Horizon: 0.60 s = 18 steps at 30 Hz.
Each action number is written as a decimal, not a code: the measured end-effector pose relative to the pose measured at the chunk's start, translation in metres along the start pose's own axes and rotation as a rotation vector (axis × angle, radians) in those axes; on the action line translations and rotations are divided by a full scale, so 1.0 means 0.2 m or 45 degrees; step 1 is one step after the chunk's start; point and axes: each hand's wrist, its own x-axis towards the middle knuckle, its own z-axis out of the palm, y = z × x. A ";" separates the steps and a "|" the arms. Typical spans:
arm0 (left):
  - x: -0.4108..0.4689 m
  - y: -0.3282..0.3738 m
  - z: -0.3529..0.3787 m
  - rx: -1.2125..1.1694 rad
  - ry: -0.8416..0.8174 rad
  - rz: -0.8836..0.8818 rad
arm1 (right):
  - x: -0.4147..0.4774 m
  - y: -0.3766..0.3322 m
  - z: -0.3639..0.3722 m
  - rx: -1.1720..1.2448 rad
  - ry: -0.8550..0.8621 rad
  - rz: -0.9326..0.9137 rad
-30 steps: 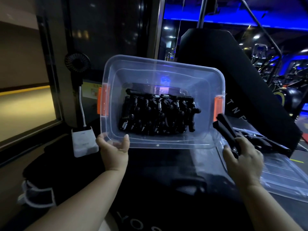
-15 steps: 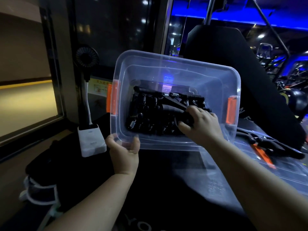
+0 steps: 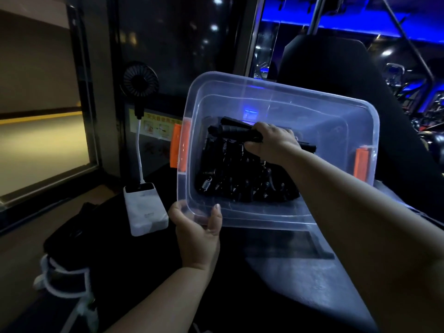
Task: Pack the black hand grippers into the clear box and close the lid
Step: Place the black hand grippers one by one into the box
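The clear box was tipped with its open top toward the camera, the left hand grasping its near left corner, thumb over the rim and fingers curled beneath. Inside, a heap of black hand grippers with bare metal springs lay across the middle of the bottom. The right hand reached into the box, fingers clenched round the handles of one more hand gripper, held at the heap's far edge. An orange latch sat on the left wall, a second orange latch on the right. A white power bank lay left of the box, a small fan rising from it
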 end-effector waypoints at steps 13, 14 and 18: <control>-0.01 0.00 0.00 0.008 -0.003 0.005 | 0.14 0.00 0.10 0.063 -0.063 -0.033; -0.01 0.00 0.00 0.008 -0.001 0.009 | 0.14 0.01 0.10 0.072 -0.075 -0.020; -0.01 0.00 0.00 0.002 0.013 0.013 | 0.16 0.02 0.11 0.080 -0.075 0.012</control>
